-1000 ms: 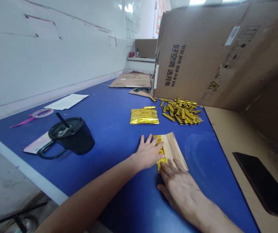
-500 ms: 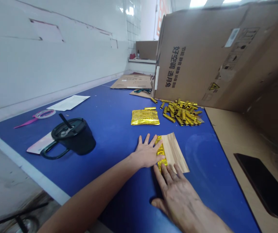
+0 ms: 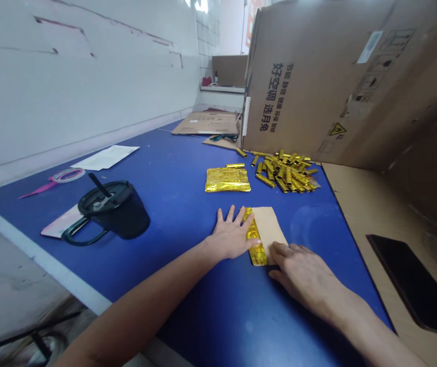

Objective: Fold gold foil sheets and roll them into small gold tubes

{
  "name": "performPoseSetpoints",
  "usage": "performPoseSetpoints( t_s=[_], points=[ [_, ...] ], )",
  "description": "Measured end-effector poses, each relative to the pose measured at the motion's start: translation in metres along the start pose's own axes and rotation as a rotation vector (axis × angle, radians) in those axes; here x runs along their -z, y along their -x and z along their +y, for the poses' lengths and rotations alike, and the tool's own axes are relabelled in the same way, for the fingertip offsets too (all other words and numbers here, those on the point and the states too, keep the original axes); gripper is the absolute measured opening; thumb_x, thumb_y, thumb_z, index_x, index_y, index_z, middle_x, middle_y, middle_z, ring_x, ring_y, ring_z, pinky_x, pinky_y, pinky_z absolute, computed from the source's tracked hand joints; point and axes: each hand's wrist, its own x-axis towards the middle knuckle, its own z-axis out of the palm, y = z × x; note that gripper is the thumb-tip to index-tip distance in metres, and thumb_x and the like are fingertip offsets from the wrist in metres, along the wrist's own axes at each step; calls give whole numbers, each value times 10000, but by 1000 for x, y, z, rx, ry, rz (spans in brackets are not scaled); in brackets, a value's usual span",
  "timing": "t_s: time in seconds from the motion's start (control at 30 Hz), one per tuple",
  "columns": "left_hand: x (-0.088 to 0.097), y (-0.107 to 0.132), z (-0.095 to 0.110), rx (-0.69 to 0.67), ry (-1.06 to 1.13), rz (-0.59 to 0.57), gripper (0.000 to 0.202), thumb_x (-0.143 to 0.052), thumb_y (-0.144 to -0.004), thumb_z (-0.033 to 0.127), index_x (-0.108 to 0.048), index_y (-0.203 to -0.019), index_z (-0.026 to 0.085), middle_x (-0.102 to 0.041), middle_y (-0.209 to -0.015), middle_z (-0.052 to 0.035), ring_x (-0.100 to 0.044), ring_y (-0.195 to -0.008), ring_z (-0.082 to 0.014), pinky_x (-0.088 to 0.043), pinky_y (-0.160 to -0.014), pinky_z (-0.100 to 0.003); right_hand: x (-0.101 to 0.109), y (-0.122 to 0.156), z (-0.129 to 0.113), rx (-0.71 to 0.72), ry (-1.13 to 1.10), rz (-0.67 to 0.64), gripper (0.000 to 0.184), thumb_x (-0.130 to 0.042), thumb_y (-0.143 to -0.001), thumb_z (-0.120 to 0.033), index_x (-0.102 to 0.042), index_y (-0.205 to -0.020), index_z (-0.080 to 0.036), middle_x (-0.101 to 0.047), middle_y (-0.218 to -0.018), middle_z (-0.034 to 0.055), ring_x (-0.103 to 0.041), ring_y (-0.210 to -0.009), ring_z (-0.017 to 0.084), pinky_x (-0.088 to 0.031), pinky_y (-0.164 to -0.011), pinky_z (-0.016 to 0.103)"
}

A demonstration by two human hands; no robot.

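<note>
A small tan sheet of paper (image 3: 265,220) lies on the blue tabletop, with a shiny gold foil strip (image 3: 258,255) along its left side. My left hand (image 3: 230,237) lies flat with fingers spread, its thumb and fingertips pressing on the gold strip. My right hand (image 3: 302,262) has its fingers bent together at the sheet's near right part, closed on it; the fingers cover that edge. Beyond the hands sits a flat gold foil stack (image 3: 227,180), with one gold roll (image 3: 235,165) behind it.
A heap of short gold tubes (image 3: 289,173) lies in front of a large cardboard box (image 3: 310,86). At left stand a dark lidded mug (image 3: 117,209), a tape roll (image 3: 69,175) and white paper (image 3: 107,157). A black phone-like slab (image 3: 413,285) lies on cardboard at right.
My right hand has moved right, off the gold strip to the sheet's right part, and its fingers have bent. The sheet's wood-like streaks no longer show. My left hand stays in place.
</note>
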Motion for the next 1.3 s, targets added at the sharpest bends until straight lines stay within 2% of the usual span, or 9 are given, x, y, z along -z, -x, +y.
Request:
performPoseSetpoints(
  t_s=[0.17, 0.3, 0.53, 0.63, 0.7, 0.77, 0.9, 1.2, 1.3],
  points=[
    [-3, -1, 2, 15, 9, 12, 740, -209, -767, 664, -150, -1361, 226, -89, -1431, -77, -21, -1275, -374, -32, -936, -630, 3, 0, -8, -22, 64, -18, 206, -557, -751, -232, -611, -917, -122, -631, -920, 125, -594, -827, 259, -440, -745, 370],
    [-3, -2, 2, 18, 6, 14, 731, -188, -778, 651, -149, -1362, 213, -87, -1431, -84, -25, -1271, -386, -42, -925, -644, 3, -1, -8, -17, 52, -9, 166, -542, -760, -233, -620, -867, -133, -636, -885, 121, -602, -793, 253, -453, -715, 364],
    [-1, 0, 2, 8, -9, 7, 735, -206, -775, 656, -147, -1361, 217, -82, -1431, -83, -22, -1272, -384, -52, -928, -640, 8, 6, -4, 14, -53, 19, 411, -518, -772, -278, -489, -1167, -170, -638, -936, 115, -614, -803, 254, -479, -645, 356],
    [-1, 0, 3, 18, -17, 5, 728, -222, -776, 652, -143, -1361, 226, -83, -1432, -79, -25, -1273, -380, -57, -931, -635, 13, 10, -7, 16, -100, 75, 388, -522, -770, -306, -523, -1129, -159, -626, -1022, 126, -593, -895, 263, -454, -767, 415],
    [0, 1, 3, 14, -16, 5, 714, -219, -784, 641, -144, -1361, 225, -88, -1431, -81, -30, -1274, -379, -62, -932, -633, 12, 12, -12, 87, -125, 100, 422, -550, -747, -323, -534, -1135, -158, -569, -1146, 126, -524, -1035, 273, -364, -909, 454],
    [1, 1, 4, 10, -11, 3, 708, -213, -789, 635, -152, -1360, 221, -91, -1430, -84, -31, -1273, -380, -63, -931, -633, 9, 13, -19, 148, -157, 47, 475, -555, -739, -355, -527, -1160, -137, -532, -1197, 134, -469, -1105, 274, -311, -969, 433],
    [1, 1, 3, 7, 1, 6, 724, -210, -782, 646, -162, -1359, 212, -92, -1429, -92, -33, -1271, -385, -55, -928, -637, 1, 13, -30, 155, -160, -7, 485, -553, -730, -403, -573, -1104, -94, -542, -1173, 173, -476, -1095, 293, -308, -978, 418],
    [0, 1, 1, 1, -12, -4, 746, -240, -769, 660, -134, -1363, 220, -82, -1430, -88, -24, -1275, -376, -64, -936, -629, 1, 8, -30, 147, -171, 122, 546, -534, -751, -402, -478, -1202, -100, -580, -1113, 176, -537, -1020, 266, -315, -964, 446],
    [0, 1, 1, -10, -9, 0, 752, -236, -770, 661, -131, -1364, 211, -83, -1429, -93, -24, -1274, -377, -58, -937, -629, -4, 5, -31, 123, -134, 141, 538, -528, -754, -396, -489, -1200, -97, -524, -1195, 175, -503, -1066, 281, -331, -954, 444]
  ],
)
